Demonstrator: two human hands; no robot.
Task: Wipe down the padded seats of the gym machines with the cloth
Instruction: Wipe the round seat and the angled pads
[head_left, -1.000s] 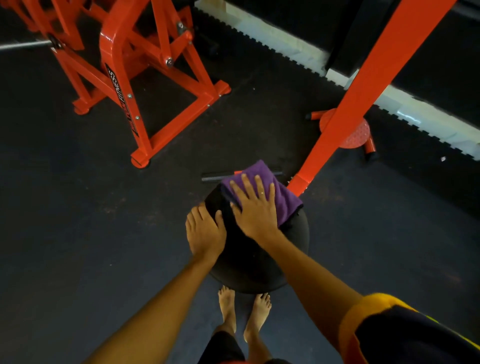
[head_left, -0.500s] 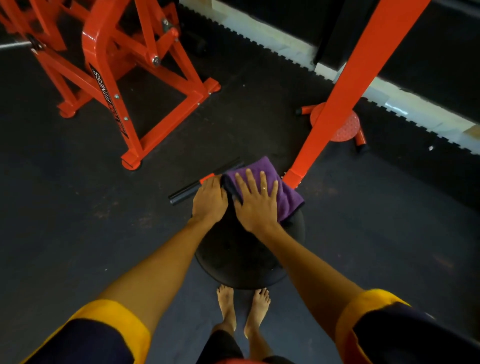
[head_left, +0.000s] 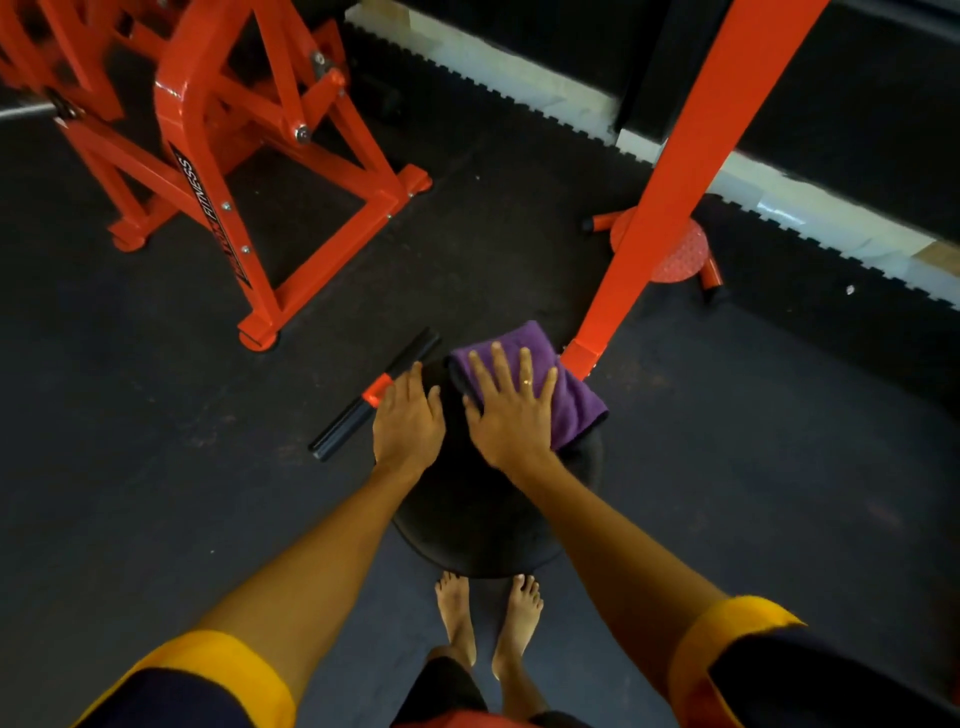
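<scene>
A round black padded seat stands right in front of me, above my bare feet. A folded purple cloth lies on the seat's far right part. My right hand presses flat on the cloth with fingers spread and straight. My left hand rests flat on the seat's far left edge, fingers straight and together, holding nothing.
An orange slanted beam of this machine rises just beyond the cloth. A black bar with an orange collar sticks out to the left below the seat. A large orange machine frame stands at the far left. An orange round footplate sits behind the beam.
My left hand moved from the seat's near left side up to its far left edge and flattened. My right hand and the cloth stayed at the far right of the seat.
</scene>
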